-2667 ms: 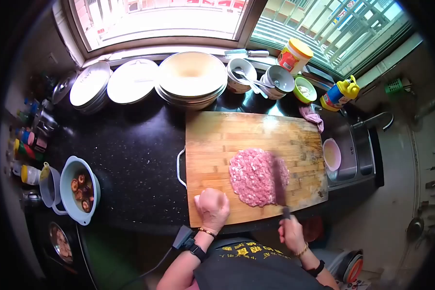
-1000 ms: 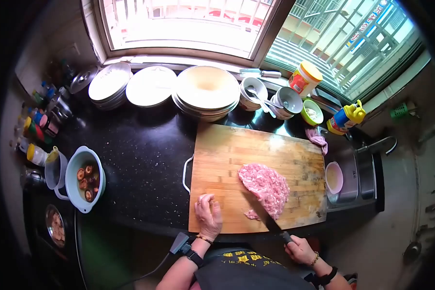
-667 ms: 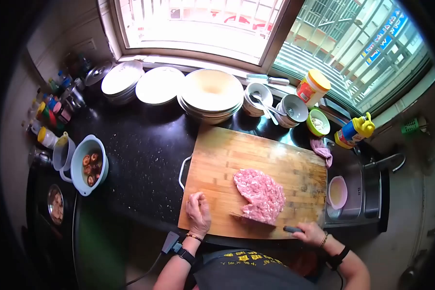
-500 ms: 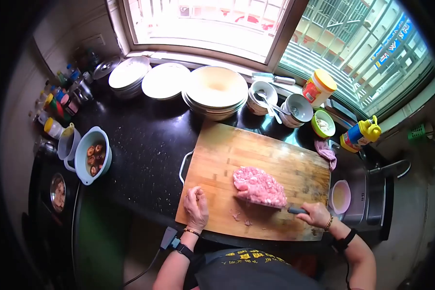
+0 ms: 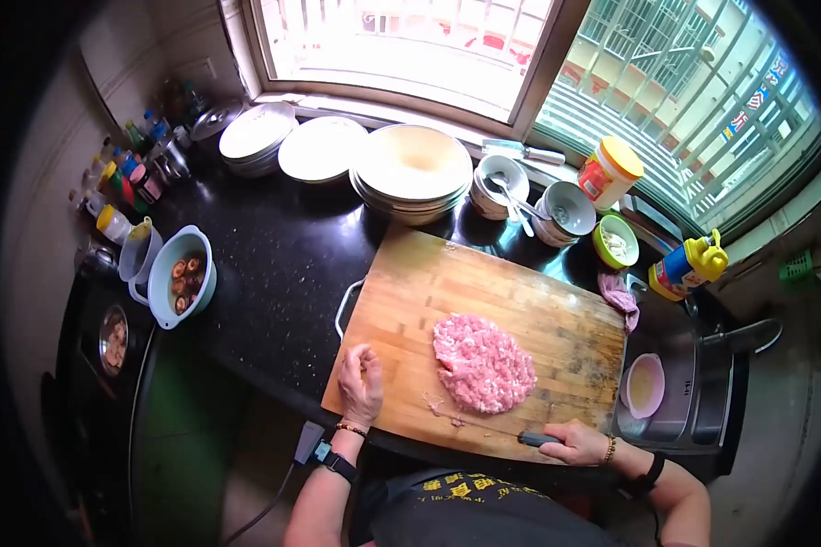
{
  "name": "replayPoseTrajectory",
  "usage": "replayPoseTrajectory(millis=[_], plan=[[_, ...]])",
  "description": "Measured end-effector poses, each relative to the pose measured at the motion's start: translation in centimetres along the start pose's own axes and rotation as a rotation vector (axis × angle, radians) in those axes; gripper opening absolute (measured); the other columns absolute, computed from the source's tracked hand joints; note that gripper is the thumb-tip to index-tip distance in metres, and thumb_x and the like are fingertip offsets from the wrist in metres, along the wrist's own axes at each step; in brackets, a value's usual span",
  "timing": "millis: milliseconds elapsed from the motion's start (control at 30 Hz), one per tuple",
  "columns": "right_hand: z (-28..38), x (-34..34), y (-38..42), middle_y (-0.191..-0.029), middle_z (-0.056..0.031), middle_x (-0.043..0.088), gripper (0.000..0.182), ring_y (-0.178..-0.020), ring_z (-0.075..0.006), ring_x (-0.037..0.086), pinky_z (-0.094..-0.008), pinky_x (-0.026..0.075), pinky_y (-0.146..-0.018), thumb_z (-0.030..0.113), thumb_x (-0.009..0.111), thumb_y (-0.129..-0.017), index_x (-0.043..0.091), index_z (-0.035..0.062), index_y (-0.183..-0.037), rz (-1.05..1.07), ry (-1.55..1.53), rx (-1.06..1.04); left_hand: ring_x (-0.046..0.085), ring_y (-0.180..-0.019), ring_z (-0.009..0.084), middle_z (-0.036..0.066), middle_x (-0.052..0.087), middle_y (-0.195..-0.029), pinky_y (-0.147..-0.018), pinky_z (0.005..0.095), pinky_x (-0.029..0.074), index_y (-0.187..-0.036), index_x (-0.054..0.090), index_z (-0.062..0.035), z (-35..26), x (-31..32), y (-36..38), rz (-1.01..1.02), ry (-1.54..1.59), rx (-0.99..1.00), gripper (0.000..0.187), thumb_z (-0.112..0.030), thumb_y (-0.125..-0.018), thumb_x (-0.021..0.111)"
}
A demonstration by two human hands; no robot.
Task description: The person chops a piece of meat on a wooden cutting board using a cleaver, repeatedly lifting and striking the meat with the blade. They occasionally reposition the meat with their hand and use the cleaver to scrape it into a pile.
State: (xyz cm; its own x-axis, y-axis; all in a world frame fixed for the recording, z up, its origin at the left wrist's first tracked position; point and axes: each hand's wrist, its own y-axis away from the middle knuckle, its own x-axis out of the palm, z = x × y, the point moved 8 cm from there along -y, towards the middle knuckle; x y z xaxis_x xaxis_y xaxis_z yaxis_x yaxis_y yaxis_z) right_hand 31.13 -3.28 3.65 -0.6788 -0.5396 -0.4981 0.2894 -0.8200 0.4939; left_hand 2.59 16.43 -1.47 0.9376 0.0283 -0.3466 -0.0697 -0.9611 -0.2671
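Observation:
A flattened mound of pink minced meat [image 5: 483,365] lies on the wooden cutting board [image 5: 410,292], with small scraps beside its near edge. My right hand [image 5: 579,444] grips the dark handle of a knife [image 5: 538,439] near the board's front right edge. I can hardly make out the blade, which seems to be turned edge-on. Over the left front part of the board is my left hand [image 5: 360,383], its fingers loosely curled and nothing visible in them. It is apart from the meat.
A blue bowl of mushrooms [image 5: 207,283] stands on the left counter. Stacked plates [image 5: 324,150], a wide bowl stack [image 5: 410,169] and small bowls [image 5: 570,210] line the window side. The sink [image 5: 680,374], holding a pink bowl [image 5: 657,365], is at the right.
The meat, previously raised and tilted at its near edge along the knife, now lies flat and rounder. My right hand and the knife have moved toward me and slightly left, away from it.

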Motion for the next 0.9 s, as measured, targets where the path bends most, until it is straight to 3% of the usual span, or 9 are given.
replayPoseTrajectory(millis=[100,433,533,667,800,900], plan=[[-0.9,1.5,-1.0,-0.073,-0.0204,0.060,0.037,-0.069,-0.0387,0.060,-0.0447,0.047,-0.063,0.042,0.050,-0.091,0.059,0.0066,-0.096,0.085,0.045,0.002,0.053,-0.071,0.0237,0.011,0.056,-0.081,-0.066,0.0347,0.044,-0.101,0.053,-0.0011,0.0,-0.1,-0.1,0.005,-0.003,-0.001,0.031,-0.030,-0.091,0.051],[-2.2,-5.8,-2.3,-0.069,-0.0187,0.060,0.033,-0.065,-0.0366,0.060,-0.0428,0.047,-0.059,0.038,0.058,-0.086,0.061,0.0056,-0.085,-0.251,0.174,0.110,0.053,-0.070,0.0231,0.011,0.056,-0.079,-0.066,0.0339,0.044,-0.099,0.054,-0.0018,-0.2,-0.3,-0.1,-0.003,0.023,0.002,0.030,-0.030,-0.091,0.051],[-3.3,-6.8,-2.1,-0.069,-0.0185,0.059,0.033,-0.065,-0.0364,0.059,-0.0422,0.046,-0.059,0.037,0.058,-0.086,0.062,0.0043,-0.083,-0.304,0.145,0.132,0.057,-0.079,0.0194,0.011,0.058,-0.085,-0.071,0.0312,0.045,-0.102,0.054,0.0004,0.5,0.0,0.0,0.044,0.016,-0.034,0.033,-0.031,-0.092,0.050],[-3.0,-6.6,-1.3,-0.068,-0.0187,0.059,0.033,-0.064,-0.0358,0.059,-0.0413,0.046,-0.058,0.037,0.058,-0.086,0.062,0.0043,-0.083,-0.331,0.164,0.162,0.053,-0.070,0.0233,0.010,0.056,-0.079,-0.066,0.0347,0.044,-0.098,0.054,-0.0023,0.3,0.1,0.0,0.023,0.019,0.000,0.029,-0.030,-0.091,0.051],[-0.7,-4.5,1.0,-0.066,-0.0171,0.058,0.032,-0.061,-0.0319,0.058,-0.0387,0.045,-0.056,0.035,0.059,-0.087,0.059,0.0036,-0.083,-0.270,0.036,0.230,0.054,-0.073,0.0242,0.011,0.056,-0.079,-0.068,0.0360,0.044,-0.099,0.054,-0.0018,0.6,0.1,0.0,0.036,0.025,-0.021,0.030,-0.030,-0.090,0.051],[-1.3,-1.2,1.4,-0.064,-0.0133,0.054,0.031,-0.060,-0.0236,0.055,-0.0358,0.044,-0.058,0.034,0.055,-0.089,0.056,0.0032,-0.084,-0.191,-0.190,0.260,0.054,-0.074,0.0248,0.011,0.056,-0.080,-0.068,0.0360,0.044,-0.100,0.054,-0.0009,0.7,0.2,0.1,0.041,0.034,-0.037,0.030,-0.030,-0.091,0.051]])
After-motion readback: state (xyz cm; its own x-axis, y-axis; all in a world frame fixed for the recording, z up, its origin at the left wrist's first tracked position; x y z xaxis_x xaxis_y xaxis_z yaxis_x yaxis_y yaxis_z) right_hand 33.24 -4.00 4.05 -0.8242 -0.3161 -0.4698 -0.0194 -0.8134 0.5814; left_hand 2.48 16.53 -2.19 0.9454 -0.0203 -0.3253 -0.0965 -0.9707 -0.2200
